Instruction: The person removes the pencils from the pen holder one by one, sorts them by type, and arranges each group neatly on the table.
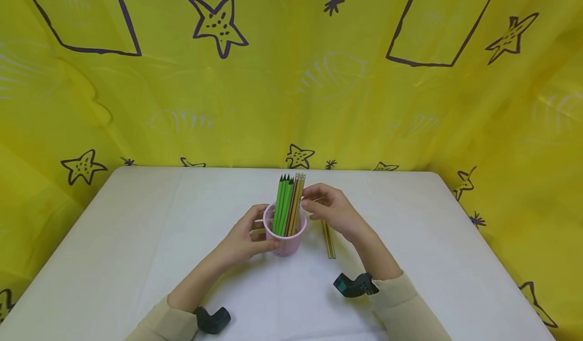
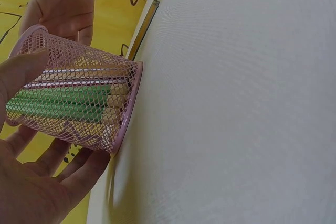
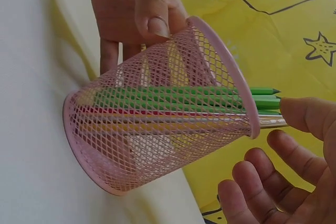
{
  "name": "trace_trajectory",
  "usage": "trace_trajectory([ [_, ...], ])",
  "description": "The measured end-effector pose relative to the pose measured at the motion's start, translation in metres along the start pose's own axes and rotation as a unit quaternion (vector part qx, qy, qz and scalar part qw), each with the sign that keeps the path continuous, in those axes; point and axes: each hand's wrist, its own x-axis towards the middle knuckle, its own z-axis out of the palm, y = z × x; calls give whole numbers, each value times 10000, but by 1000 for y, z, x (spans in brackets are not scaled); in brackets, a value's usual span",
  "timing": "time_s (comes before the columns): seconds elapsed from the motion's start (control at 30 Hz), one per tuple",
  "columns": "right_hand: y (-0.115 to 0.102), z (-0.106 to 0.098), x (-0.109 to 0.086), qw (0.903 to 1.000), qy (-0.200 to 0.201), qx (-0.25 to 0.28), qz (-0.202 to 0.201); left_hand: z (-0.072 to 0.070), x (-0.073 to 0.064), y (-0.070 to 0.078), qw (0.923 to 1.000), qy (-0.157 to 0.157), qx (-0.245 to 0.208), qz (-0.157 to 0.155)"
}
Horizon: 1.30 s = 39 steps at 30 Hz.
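Observation:
A pink mesh pencil cup (image 1: pixel 286 247) stands upright on the table, and my left hand (image 1: pixel 246 236) grips it from the left, thumb in front and fingers around the far side. Inside are several green pencils (image 1: pixel 281 209) with dark points up, beside several yellow pencils (image 1: pixel 298 199) with eraser ends up and a dark red one. At the cup's right rim, my right hand (image 1: pixel 336 212) has its fingers apart, fingertips right by the yellow pencils. The right wrist view shows its thumb (image 3: pixel 310 116) overlapping the pencil ends, the other fingers loosely bent below.
Yellow pencils (image 1: pixel 328 242) lie on the white table (image 1: pixel 218 189) right of the cup, partly hidden under my right hand. Behind the table hangs a yellow cloth (image 1: pixel 255 93) with star drawings. Black devices (image 1: pixel 213 321) are strapped at both wrists.

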Motion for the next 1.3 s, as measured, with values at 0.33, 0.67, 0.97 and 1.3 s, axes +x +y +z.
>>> trace_trajectory([
  [0.33,4,7,2,9999,32,-130,24,-1,0,-1,10000,-1,56,6],
  [0.67,5,7,2,9998,59,-165,-26,-1,0,-2,9999,25,97,-4],
  [0.97,4,6,1,9999,24,-139,-89,0,0,-1,10000,20,84,28],
  [1.3,1,4,-1,9998,-76,-14,-203,0,0,0,10000,49,75,-43],
])
